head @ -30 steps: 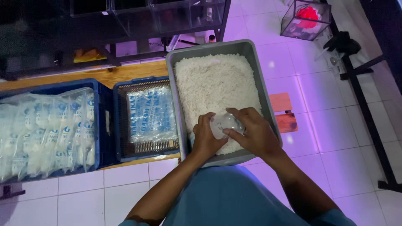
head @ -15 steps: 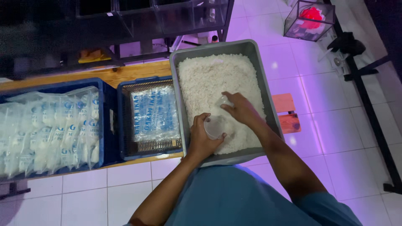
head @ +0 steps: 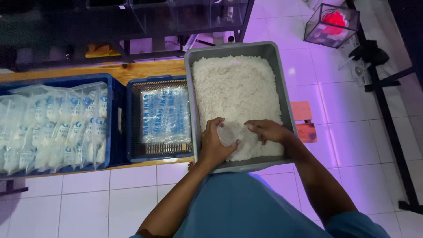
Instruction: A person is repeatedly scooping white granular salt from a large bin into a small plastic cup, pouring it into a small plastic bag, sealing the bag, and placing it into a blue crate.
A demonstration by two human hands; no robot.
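Small clear plastic bag point(head: 227, 133) over near end of grey tub point(head: 282, 88), above white grains point(head: 233, 88). Left hand point(head: 214, 147) curled around bag, gripping it. Right hand point(head: 266, 131) loosely cupped, fingertips in grains beside bag mouth. Left: blue crate point(head: 132, 119) of flat packets, then blue crate of filled bags point(head: 53, 128).

grey tub point(head: 191, 88) | white grains point(head: 233, 88) | blue crates point(head: 116, 114) (blue-printed clear bags point(head: 164, 112)) | teal shirt point(head: 233, 207)
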